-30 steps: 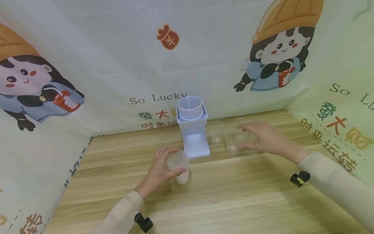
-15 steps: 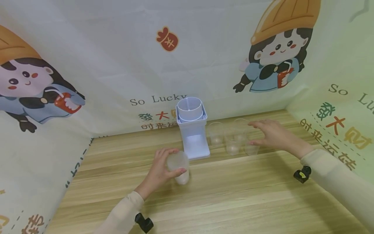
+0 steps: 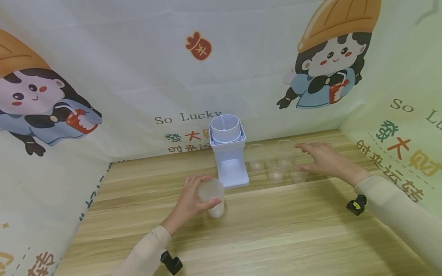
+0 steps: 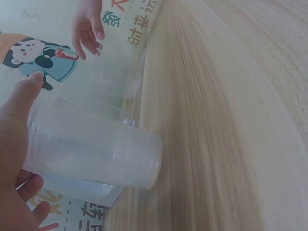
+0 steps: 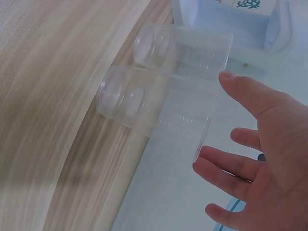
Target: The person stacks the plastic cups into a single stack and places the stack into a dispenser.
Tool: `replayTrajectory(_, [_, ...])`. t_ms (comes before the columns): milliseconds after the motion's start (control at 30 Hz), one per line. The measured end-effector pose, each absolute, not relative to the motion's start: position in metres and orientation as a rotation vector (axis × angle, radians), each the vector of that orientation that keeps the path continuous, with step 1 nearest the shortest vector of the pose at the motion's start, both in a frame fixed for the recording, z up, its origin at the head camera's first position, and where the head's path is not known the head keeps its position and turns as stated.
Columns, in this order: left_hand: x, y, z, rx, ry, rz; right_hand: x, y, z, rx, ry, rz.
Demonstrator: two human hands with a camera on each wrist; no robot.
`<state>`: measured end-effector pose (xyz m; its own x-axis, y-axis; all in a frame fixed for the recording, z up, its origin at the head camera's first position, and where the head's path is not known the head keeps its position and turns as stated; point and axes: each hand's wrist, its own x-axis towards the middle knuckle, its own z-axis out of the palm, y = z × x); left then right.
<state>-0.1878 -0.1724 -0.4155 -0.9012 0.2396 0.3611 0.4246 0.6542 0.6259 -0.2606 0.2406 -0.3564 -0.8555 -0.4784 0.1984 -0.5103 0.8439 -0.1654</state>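
Observation:
My left hand [image 3: 189,201] holds a cloudy plastic cup [image 3: 216,209] near its rim, in front of the stand, thumb on the near side and fingers on the far side. In the left wrist view the cup [image 4: 101,144] looks thick-walled, like a nested stack, with its base at the wood. My right hand [image 3: 322,159] is spread beside several clear plastic cups [image 3: 275,174] at the back right. From the right wrist, thumb and fingertips sit right at the rim of the nearest clear cup [image 5: 144,98], fingers loosely extended; a second clear cup [image 5: 180,48] stands beside it.
A pale lavender plastic stand [image 3: 234,174] with a round open holder [image 3: 225,130] on top stands at the back of the wooden table [image 3: 262,234], between the hands. A printed cloth [image 3: 138,69] hangs behind and along both sides.
My right hand has drawn back to the right, uncovering the front right clear cup. The left hand and its cup have stayed in place.

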Motion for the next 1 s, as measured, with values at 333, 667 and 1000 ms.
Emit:
replayTrajectory(333, [-0.187, -0.171, -0.417, -0.525, -2.634, -1.116, -0.259, 0.241, -0.357, 0.769, -2.886, 0.328])
replayTrajectory(667, [-0.186, -0.171, -0.417, -0.529, -2.636, -1.099, -0.26, 0.244, -0.36, 0.793, -2.865, 0.321])
replayTrajectory(1000, [-0.188, -0.172, -0.417, -0.548, -2.626, -1.086, -0.249, 0.246, -0.355, 0.814, -2.827, 0.334])
